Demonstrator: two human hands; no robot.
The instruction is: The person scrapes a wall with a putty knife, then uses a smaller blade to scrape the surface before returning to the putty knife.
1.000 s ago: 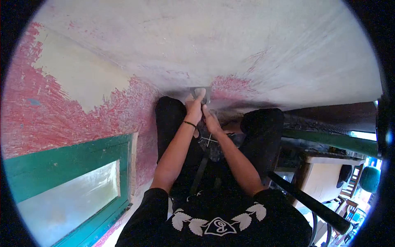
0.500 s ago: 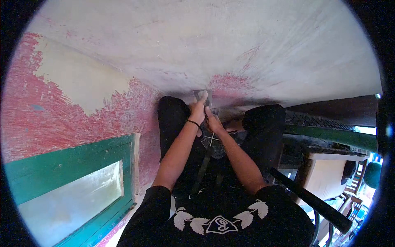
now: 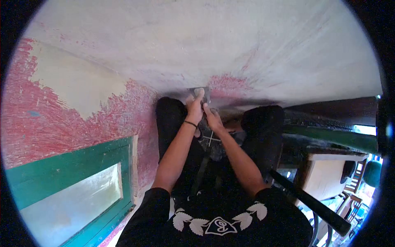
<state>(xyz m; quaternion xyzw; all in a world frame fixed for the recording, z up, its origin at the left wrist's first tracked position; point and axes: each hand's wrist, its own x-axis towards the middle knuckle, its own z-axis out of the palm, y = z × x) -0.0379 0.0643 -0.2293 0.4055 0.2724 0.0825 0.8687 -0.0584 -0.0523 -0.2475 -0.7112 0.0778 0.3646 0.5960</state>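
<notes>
Both my hands reach forward between my knees to a small metal scraper blade (image 3: 204, 93) pressed flat on the wall (image 3: 214, 45). My left hand (image 3: 194, 106), with a dark band on its wrist, presses its fingers on the blade. My right hand (image 3: 212, 117) is closed on the scraper's handle just behind it. The blade sits at the edge of a patch of red paint (image 3: 228, 84) on otherwise scraped, pale plaster.
More red paint (image 3: 61, 119) covers the wall at left around a bare cream patch. A green window frame (image 3: 70, 164) with frosted glass lies lower left. A black bar (image 3: 312, 203) runs lower right, with a green rail (image 3: 333, 138) and furniture beyond.
The blade and both hands slid back toward me half a second ago, then pushed forward up the wall again to about where they were.
</notes>
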